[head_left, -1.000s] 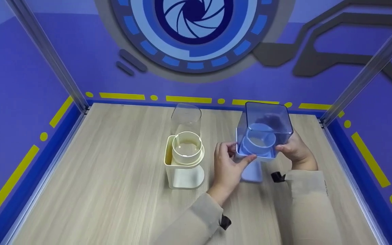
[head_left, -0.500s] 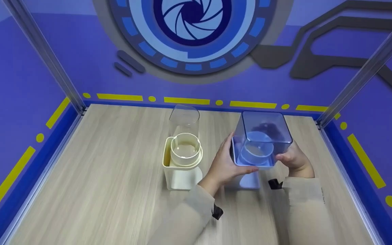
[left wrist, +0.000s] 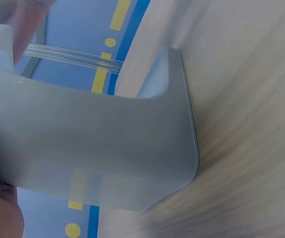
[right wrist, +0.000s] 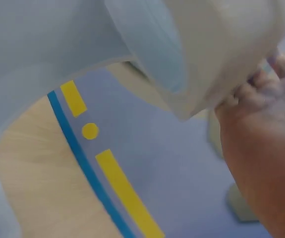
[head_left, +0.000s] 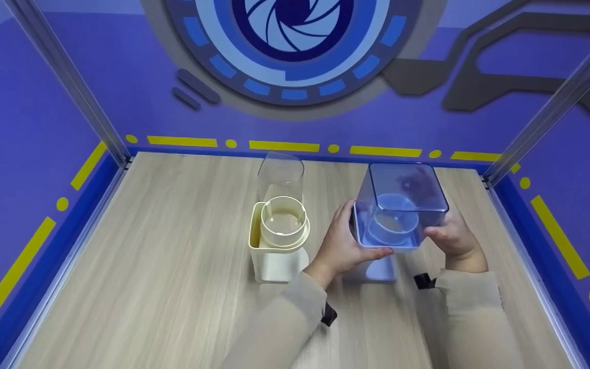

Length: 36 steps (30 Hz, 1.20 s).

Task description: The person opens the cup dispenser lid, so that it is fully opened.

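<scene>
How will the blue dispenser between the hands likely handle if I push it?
The dispenser is probably stiff, its C-shaped body looking like moulded plastic. It could tip, as its transparent cover sits high above the foot. Its smooth walls may be slippery.

Left hand (head_left: 337, 241) grips the blue container (head_left: 395, 221) at its left side, thumb (head_left: 377, 253) extended across the near face. Right hand (head_left: 456, 241) holds the right side, fingers partly hidden behind. The sleeved left forearm (head_left: 285, 320) slants in from the container's near left, the sleeved right forearm (head_left: 479, 323) more steeply from its near right.
</scene>
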Each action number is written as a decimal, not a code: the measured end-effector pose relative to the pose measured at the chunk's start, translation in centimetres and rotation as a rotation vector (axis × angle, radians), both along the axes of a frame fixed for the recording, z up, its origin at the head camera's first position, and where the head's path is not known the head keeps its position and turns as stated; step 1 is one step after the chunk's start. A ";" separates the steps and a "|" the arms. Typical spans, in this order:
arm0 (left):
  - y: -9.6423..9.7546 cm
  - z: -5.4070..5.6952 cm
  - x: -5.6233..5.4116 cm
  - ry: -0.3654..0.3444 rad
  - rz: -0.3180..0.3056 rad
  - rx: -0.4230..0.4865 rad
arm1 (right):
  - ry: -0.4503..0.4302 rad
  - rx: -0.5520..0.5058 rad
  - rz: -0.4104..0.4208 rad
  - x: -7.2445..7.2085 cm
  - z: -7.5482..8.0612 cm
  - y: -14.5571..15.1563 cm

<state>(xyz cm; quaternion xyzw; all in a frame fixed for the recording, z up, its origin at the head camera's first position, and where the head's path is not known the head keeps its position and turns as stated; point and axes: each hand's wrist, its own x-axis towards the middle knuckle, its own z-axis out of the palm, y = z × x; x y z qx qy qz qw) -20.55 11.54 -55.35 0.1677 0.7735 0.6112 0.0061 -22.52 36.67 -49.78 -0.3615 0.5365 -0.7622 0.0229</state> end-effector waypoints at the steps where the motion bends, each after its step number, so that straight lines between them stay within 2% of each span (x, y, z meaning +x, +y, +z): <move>1: 0.0 -0.1 0.0 0.003 -0.003 -0.007 | -0.006 -0.012 -0.045 0.5 0.3 0.0; 4: 0.0 -0.2 -0.1 0.004 -0.016 -0.009 | -0.002 -0.051 -0.162 1.3 1.4 -0.5; 6: -0.1 -0.3 -0.2 0.002 -0.023 -0.008 | 0.015 -0.053 -0.212 1.7 2.3 -1.1; 10: -0.5 -0.3 -0.3 -0.003 -0.028 0.001 | 0.026 0.061 -0.309 2.1 3.9 -2.5; 13: -0.5 -0.3 -0.2 -0.005 -0.026 0.000 | 0.009 0.105 -0.347 2.1 4.2 -2.9; 18: -0.3 -0.2 -0.2 -0.009 -0.029 -0.015 | 0.040 0.011 -0.377 1.7 3.7 -3.3; 23: -0.1 -0.1 -0.4 0.017 -0.048 -0.028 | 0.102 -0.060 -0.432 1.8 3.2 -3.5; 28: 0.0 -0.2 -0.5 0.025 -0.055 -0.038 | 0.108 -0.070 -0.446 1.9 3.1 -3.5; 36: -0.3 -0.2 -0.6 0.019 -0.057 -0.042 | 0.069 -0.072 -0.410 1.6 3.6 -3.7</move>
